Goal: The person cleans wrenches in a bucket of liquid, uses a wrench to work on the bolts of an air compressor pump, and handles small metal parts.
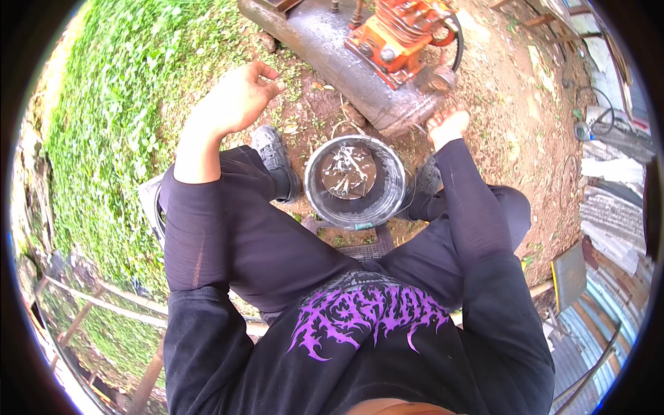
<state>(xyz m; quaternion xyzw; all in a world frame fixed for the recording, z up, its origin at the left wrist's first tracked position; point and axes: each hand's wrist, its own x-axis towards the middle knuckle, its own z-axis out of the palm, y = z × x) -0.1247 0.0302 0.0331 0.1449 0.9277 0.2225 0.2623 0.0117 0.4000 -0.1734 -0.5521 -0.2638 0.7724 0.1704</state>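
Ground: Outdoors here, and with the bucket as the clock's centre, leafy green grass (117,104) fills nine to eleven, while bare brown dirt (515,131) dotted with debris takes over at two.
Yard edge: Grey and bluish corrugated sheets (609,221) pile up from three to four; pale wooden poles (121,294) cross at eight; a dark flat panel with a yellow edge (570,277) leans at four.
Compressor: There it is at twelve to one, an orange finned metal pump (398,45) with a dark wheel at its right, mounted on a long grey cylindrical metal tank (321,59) lying aslant.
Bucket: Right in the middle, a round black bucket with a worn pale rim (309,181) sits between the feet, in the gap between person and tank. Inside, a jumble of slim silvery metal tools (344,173) over a round brown patch, its nature unclear.
Feet: Grey patterned shoes flank it, the left shoe (271,155) at ten and the right shoe (429,173) at three.
Left hand: At ten, the bare left hand (238,100) hangs in the air, fingers loosely curved, thumb apart, palm apparently bare.
Right hand: At two, the right hand (448,128) is just beside the tank's near end, fingers bent; whether it grips anything, one cannot tell.
Textures: Scuffed, stained steel on the tank; glossy orange paint and ribbed fins above; soft black cloth on the sleeves.
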